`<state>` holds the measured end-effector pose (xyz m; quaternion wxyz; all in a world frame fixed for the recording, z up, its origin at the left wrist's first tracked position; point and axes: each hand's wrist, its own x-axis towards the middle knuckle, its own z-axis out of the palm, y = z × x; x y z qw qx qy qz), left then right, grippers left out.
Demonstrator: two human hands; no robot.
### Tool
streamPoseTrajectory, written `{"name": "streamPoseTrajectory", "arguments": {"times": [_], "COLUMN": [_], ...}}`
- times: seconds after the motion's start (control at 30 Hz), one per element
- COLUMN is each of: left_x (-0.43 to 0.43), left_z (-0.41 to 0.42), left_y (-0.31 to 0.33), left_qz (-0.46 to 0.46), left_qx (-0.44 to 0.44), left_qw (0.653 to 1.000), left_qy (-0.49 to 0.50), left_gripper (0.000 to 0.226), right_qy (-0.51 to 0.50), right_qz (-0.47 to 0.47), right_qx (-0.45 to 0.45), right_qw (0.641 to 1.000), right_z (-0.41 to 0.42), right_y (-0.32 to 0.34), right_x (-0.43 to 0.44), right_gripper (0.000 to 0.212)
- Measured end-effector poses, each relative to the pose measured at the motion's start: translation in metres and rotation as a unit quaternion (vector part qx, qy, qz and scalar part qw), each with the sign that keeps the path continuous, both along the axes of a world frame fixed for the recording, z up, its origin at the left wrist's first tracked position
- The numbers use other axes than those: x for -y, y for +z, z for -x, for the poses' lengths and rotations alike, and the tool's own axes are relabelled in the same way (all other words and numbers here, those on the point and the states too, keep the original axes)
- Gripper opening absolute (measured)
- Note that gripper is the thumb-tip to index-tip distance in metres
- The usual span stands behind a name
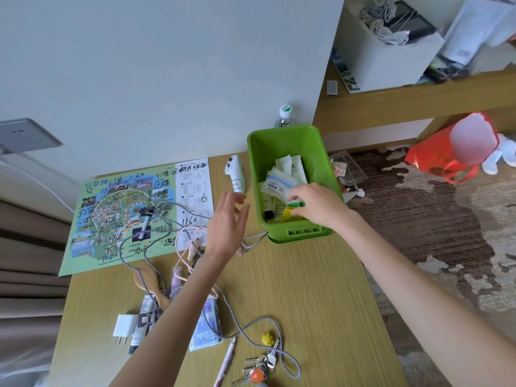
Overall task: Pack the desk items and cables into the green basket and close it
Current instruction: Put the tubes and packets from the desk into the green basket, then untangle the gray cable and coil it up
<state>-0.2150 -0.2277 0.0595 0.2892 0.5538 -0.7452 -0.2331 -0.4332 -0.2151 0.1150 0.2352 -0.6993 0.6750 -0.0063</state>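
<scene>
Keys [258, 365] foremost; empty, spread left hand [227, 222] just short of thermometer [235, 173].
Its long axis points wallward; right hand [318, 205] in green basket [284, 143], grasp unclear.

We find a plain pale wall [167, 65] behind a yellowish wood-grain desk [307, 289]. A grey socket plate [25, 135] is mounted on the wall at the left, and beige pleated curtains [28, 261] hang below it, beside the desk's left edge. To the right of the desk, we note a carpet [432, 219] patterned in brown and beige on the floor, and above it a wooden shelf [418, 99] of similar tone that meets the wall's edge. Light is soft and even across wall and desk.
</scene>
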Motion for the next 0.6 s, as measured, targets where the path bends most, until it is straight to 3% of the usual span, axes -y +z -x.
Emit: {"name": "streamPoseTrajectory", "arguments": {"times": [0.13, 0.27, 0.43, 0.6], "left_x": [-0.016, -0.027, -0.031, -0.023], "left_z": [-0.035, -0.050, -0.040, -0.033], "left_y": [-0.019, -0.041, -0.058, -0.053], "left_qz": [-0.042, -0.087, -0.082, -0.035], "left_qx": [0.033, 0.182, 0.282, 0.253], "left_qw": [0.998, 0.970, 0.939, 0.950], "left_qy": [-0.043, -0.138, -0.177, -0.178], "left_gripper": [0.017, 0.037, 0.041, 0.021], "right_qy": [0.002, 0.034, 0.041, 0.040], "right_qz": [0.126, 0.245, 0.252, 0.204], "right_qx": [0.068, 0.079, 0.082, 0.071], "right_qw": [0.990, 0.966, 0.963, 0.975], "right_z": [-0.019, -0.047, -0.066, -0.067], "right_y": [0.003, -0.002, -0.027, -0.056], "right_x": [-0.030, -0.063, -0.094, -0.109], "right_gripper": [0.030, 0.020, 0.012, 0.012]}}
